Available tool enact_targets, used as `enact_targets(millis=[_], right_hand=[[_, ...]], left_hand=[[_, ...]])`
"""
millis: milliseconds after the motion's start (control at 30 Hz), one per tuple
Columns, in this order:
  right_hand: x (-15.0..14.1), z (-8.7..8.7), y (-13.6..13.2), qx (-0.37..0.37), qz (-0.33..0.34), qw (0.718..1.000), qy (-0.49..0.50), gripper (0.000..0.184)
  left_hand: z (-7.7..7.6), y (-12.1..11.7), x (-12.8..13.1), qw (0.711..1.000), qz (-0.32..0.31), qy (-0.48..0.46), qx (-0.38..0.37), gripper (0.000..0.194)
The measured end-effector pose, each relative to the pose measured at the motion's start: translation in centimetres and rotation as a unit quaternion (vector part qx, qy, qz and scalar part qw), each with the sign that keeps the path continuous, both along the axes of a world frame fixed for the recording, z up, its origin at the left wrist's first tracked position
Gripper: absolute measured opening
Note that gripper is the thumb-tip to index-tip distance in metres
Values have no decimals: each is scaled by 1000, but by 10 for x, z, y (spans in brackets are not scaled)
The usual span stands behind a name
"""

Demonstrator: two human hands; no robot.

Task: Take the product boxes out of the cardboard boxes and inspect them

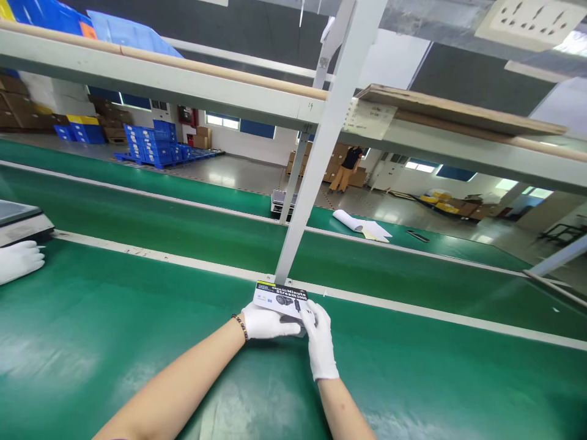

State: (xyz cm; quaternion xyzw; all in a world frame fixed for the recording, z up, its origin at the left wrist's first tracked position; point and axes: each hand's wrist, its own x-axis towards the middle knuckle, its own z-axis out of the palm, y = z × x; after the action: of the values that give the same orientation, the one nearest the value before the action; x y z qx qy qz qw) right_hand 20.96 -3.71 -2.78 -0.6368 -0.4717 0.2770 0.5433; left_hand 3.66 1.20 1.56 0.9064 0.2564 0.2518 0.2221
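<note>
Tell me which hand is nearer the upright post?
Right. The right hand grips the box just below the post; the left hand holds the box's left edge.

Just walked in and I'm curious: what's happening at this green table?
A person in white gloves holds a small printed box with both hands, left hand and right hand, on the green conveyor belt near the foot of a grey frame post. At the far left, another worker's gloved hand rests by a weighing scale. A sheet of paper lies farther back.
</note>
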Motion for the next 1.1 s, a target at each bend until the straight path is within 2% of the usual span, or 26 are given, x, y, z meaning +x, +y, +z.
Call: enact_targets(millis=[33, 100, 200, 267, 367, 433, 500, 533, 600, 700, 767, 900, 1000, 1067, 1100], right_hand=[[0, -2, 4, 3, 8, 1000, 7, 63], [0, -1, 14, 18, 32, 999, 15, 62], [-1, -1, 27, 43, 58, 997, -2, 54], [-2, -4, 34, 55, 66, 996, -22, 48], [-6, -12, 42, 76, 80, 993, -42, 45], [-8, -17, 47, 97, 85, 990, -57, 43], [-8, -20, 50, 111, 82, 988, -77, 38], [-7, -21, 50, 111, 80, 987, -89, 36], [-5, -22, 49, 108, 82, 983, -126, 34], [-1, -22, 46, 124, 93, 964, -215, 34], [0, -20, 44, 151, 88, 943, -283, 34], [2, -17, 42, 194, 43, 893, -404, 33], [5, -21, 42, 232, 51, 861, -449, 32], [8, -26, 44, 258, 66, 844, -466, 30], [10, -28, 44, 264, 72, 837, -475, 29]], left_hand=[[-2, -2, -6, 1000, 6, -19, -7, 44], [-9, -7, -17, 991, 55, -114, -50, 44], [-22, -13, -30, 937, 190, -254, -145, 46], [-29, -11, -34, 917, 249, -257, -179, 44], [-37, 0, -34, 906, 308, -242, -163, 36], [-42, 8, -34, 887, 347, -263, -151, 32], [-47, 13, -34, 869, 375, -284, -154, 36], [-49, 14, -34, 868, 379, -283, -153, 40], [-51, 14, -36, 886, 371, -247, -131, 45], [-48, 10, -37, 927, 337, -148, -77, 39], [-43, 7, -38, 942, 319, -92, -52, 32], [-34, 3, -41, 941, 335, 16, 36, 28], [-33, 2, -43, 935, 342, 50, 85, 28], [-37, 3, -43, 945, 317, 28, 70, 31], [-40, 3, -41, 950, 311, 5, 40, 33]])
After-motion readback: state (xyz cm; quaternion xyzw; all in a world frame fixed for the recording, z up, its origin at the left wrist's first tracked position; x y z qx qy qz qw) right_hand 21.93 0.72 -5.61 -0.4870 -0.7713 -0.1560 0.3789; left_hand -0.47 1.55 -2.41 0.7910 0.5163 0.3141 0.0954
